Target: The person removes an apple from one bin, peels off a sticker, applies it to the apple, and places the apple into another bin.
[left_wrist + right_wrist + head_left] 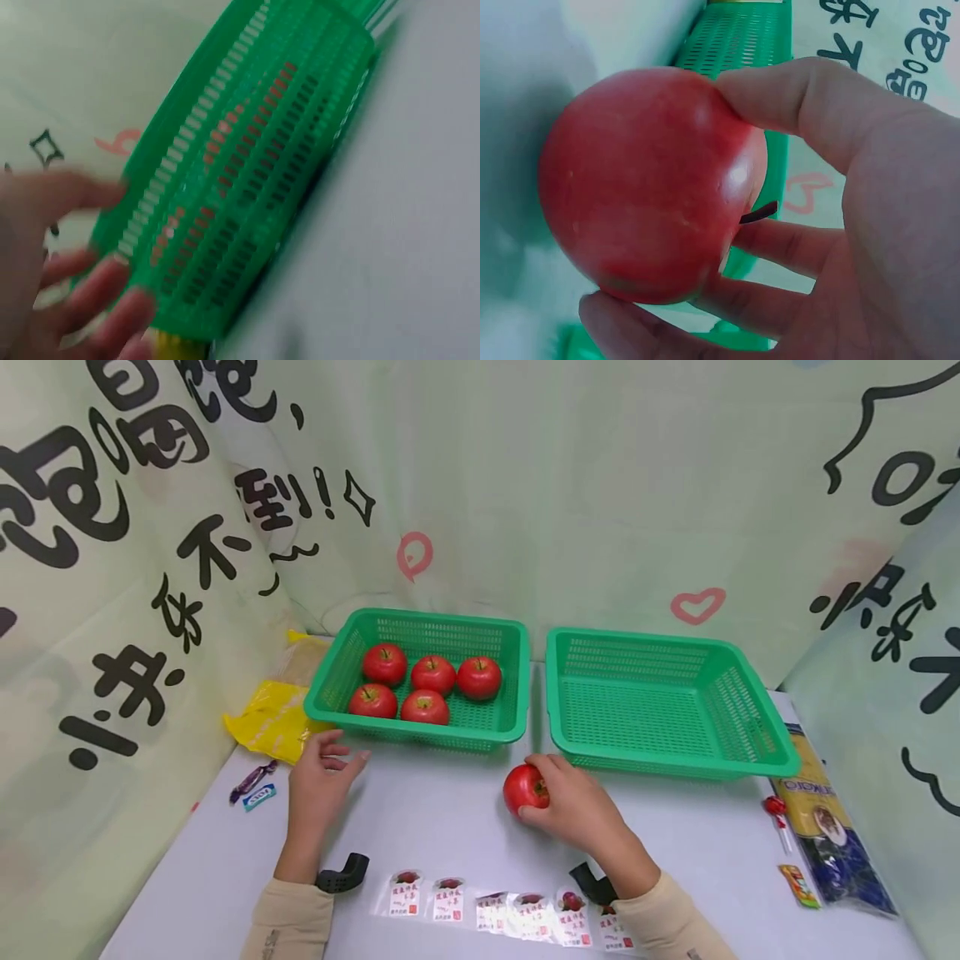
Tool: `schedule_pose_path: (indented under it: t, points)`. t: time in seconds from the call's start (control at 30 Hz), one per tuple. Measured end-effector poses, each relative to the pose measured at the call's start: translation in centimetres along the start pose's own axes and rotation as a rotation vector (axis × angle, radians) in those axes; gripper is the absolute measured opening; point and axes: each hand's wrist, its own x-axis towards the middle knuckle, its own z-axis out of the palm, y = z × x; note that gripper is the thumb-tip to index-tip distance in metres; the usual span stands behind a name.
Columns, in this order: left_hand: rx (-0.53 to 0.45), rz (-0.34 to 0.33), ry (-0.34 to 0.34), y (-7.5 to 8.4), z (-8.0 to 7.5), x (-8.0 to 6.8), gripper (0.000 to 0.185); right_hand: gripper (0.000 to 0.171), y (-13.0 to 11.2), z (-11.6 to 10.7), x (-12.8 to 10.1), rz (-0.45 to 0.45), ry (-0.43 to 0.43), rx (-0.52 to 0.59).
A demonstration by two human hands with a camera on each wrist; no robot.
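Note:
My right hand [572, 800] grips a red apple [522, 788] by its side, in front of the gap between two green baskets. Seen from the right wrist, the thumb and fingers spread round the apple [649, 184], its dark stem [759, 213] towards the palm. Holding nothing, my left hand [321, 781] hovers near the front left corner of the left basket [480, 739], its fingers loosely bent. Several red apples [432, 675] lie in that basket. In the left wrist view the left hand [67, 255] is blurred beside the basket's slotted wall [247, 150].
The right basket [637, 702] holds nothing. A strip of apple stickers [491, 912] lies at the table's front. Yellow packaging [272, 718] and wrapped candies [259, 797] are at left; a blue-gold bag [832, 827], a lollipop [776, 807] and a small snack packet [799, 886] at right.

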Motion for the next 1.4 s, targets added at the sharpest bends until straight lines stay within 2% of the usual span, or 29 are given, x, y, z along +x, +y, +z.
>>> schedule_pose_path:
  t: [0.1,0.2,0.3,0.4,0.5,0.8,1.23,1.33,1.4]
  points:
    - [0.136,0.148,-0.297,-0.7,0.3,0.6,0.057,0.062,0.4,0.5,0.0,0.028,0.023,-0.018]
    - [0.210,0.282,-0.556,-1.1,0.8,1.0,0.066,0.061,0.6,0.5,0.0,0.039,0.050,-0.033]
    - [0.257,0.359,-0.737,-1.2,1.2,1.1,0.080,0.061,0.7,0.5,0.1,0.042,0.069,-0.035]
    - [0.285,0.386,-0.836,-1.1,1.6,0.8,0.093,0.062,0.8,0.6,0.1,0.043,0.071,-0.031]
    - [0.312,0.399,-0.865,-1.1,1.7,0.5,0.102,0.064,0.8,1.0,0.2,0.051,0.065,-0.026]
    - [0.424,0.359,-0.835,-2.1,1.6,-0.9,0.110,0.067,0.5,2.4,0.7,0.045,0.003,-0.003]
    - [0.443,0.355,-0.849,-1.8,1.8,-1.2,0.109,0.069,0.4,2.5,0.6,0.039,-0.021,0.026]
    - [0.448,0.357,-0.848,-1.8,1.9,-1.2,0.109,0.071,0.2,2.3,0.4,0.025,0.001,0.024]
    - [0.455,0.364,-0.846,-1.7,2.0,-1.2,0.109,0.071,-0.4,2.1,0.0,-0.015,0.061,0.016]
